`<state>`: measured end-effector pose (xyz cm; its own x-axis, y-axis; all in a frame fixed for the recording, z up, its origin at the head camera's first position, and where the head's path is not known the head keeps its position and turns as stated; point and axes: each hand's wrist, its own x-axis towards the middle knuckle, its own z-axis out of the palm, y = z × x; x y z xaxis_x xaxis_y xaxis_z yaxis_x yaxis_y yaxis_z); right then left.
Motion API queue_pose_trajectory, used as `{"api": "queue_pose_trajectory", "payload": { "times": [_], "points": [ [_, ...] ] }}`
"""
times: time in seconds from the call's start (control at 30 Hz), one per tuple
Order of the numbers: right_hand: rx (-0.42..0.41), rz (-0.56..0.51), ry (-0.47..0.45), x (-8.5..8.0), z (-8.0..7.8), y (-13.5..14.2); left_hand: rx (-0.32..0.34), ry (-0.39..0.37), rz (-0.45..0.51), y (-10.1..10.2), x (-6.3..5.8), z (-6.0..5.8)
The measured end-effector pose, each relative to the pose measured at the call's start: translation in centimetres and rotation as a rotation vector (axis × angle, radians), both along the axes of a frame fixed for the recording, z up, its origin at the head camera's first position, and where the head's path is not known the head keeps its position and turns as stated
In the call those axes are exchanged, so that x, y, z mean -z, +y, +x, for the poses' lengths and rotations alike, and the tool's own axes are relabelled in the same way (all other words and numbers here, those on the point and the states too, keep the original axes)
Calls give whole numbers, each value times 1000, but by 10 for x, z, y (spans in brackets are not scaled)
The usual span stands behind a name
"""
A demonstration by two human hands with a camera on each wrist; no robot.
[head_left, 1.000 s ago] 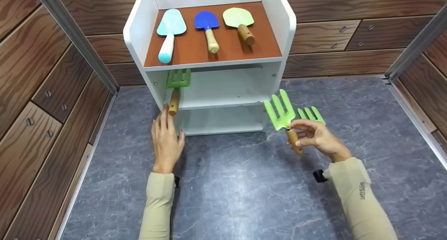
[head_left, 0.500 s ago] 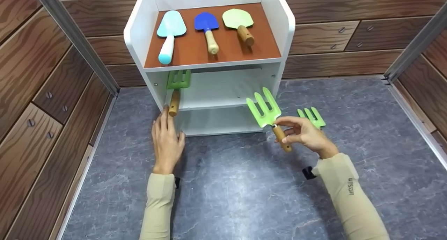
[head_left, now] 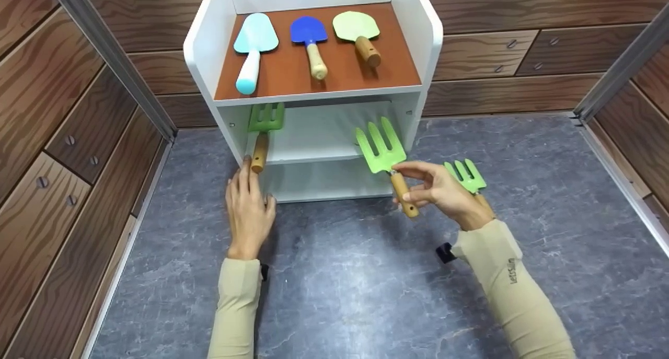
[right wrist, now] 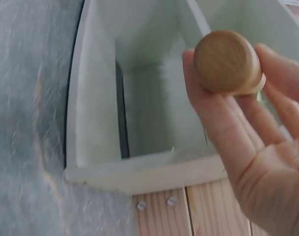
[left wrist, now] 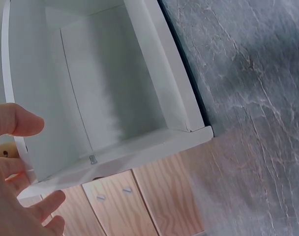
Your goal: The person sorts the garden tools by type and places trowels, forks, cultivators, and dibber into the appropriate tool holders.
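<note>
My right hand pinches the wooden handle of a light-green garden fork, its three tines pointing up and toward the white shelf unit's middle shelf. In the right wrist view the round end of that handle sits between thumb and fingers. My left hand has its fingers stretched out at the unit's left front edge, close below a second green fork lying on the middle shelf at the left. That fork's handle juts past the shelf front. Another light-green fork lies on the floor, partly hidden by my right hand.
On the brown top shelf lie a turquoise trowel, a blue trowel and a pale-green trowel. Below the middle shelf is a lower compartment. Wood-patterned walls surround the grey marbled floor.
My right hand has carried its fork leftward and slightly forward, so the tines now overlap the middle shelf's right front. The left hand has stayed in place.
</note>
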<state>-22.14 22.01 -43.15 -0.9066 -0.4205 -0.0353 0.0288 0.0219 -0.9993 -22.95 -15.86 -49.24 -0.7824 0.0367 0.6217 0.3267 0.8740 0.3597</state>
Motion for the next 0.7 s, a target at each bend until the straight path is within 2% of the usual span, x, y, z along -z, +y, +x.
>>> {"api": "queue_pose_trajectory", "payload": {
  "times": [0.17,0.33,0.7],
  "points": [
    [48,-7,-78,-9,-5,-14,0,11,10,-1,-1,-1],
    [60,-49,-135,-14,-10,-27,5,17,9,0,-2,-1],
    [39,-109,-182,-22,-20,-54,10,11,12,0,-1,0]
  ]
}}
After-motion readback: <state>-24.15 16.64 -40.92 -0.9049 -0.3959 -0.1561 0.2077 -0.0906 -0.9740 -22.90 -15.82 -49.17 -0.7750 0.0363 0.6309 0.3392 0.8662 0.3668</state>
